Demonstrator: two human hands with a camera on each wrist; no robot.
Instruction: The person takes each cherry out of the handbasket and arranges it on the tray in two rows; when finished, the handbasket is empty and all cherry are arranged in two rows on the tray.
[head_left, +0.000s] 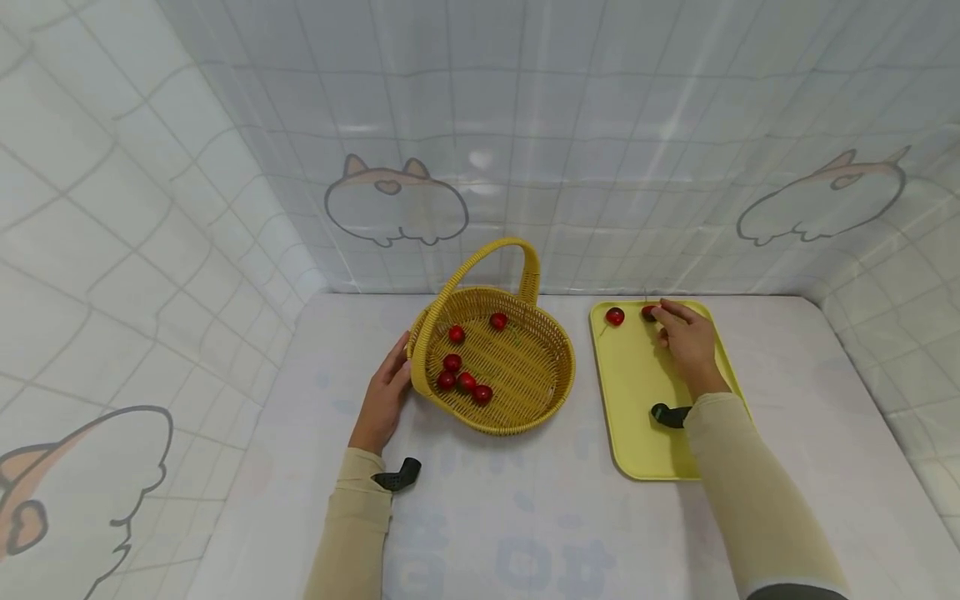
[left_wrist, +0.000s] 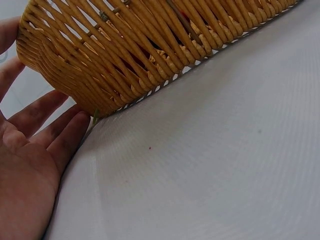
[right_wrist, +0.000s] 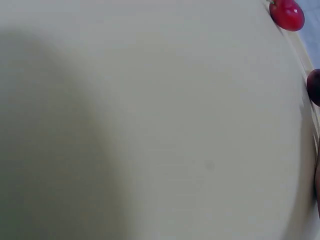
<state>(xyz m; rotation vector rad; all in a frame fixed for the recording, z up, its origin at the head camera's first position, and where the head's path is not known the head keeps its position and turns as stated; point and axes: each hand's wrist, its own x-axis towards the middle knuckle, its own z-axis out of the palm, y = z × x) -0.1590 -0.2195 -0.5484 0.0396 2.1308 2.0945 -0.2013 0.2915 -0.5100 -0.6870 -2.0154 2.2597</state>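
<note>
A yellow wicker basket [head_left: 525, 379] with a tall arched handle holds several red cherries [head_left: 482, 394]. At its left side, my left hand [head_left: 384, 398] rests its fingers against the woven wall near the handle's base. In the left wrist view, those fingers [left_wrist: 42, 112] are fairly straight and touch the outside of the weave. Over the far end of a yellow tray [head_left: 637, 417], my right hand [head_left: 688, 340] pinches a dark red cherry [head_left: 648, 313] at its fingertips. Another cherry [head_left: 615, 317] with a stem lies on the tray, to the left.
Basket and tray stand side by side on a white-covered table [head_left: 465, 517]. Behind them rises a tiled-pattern curtain wall [head_left: 570, 167], with similar walls on both sides. The basket's handle arches above its rim.
</note>
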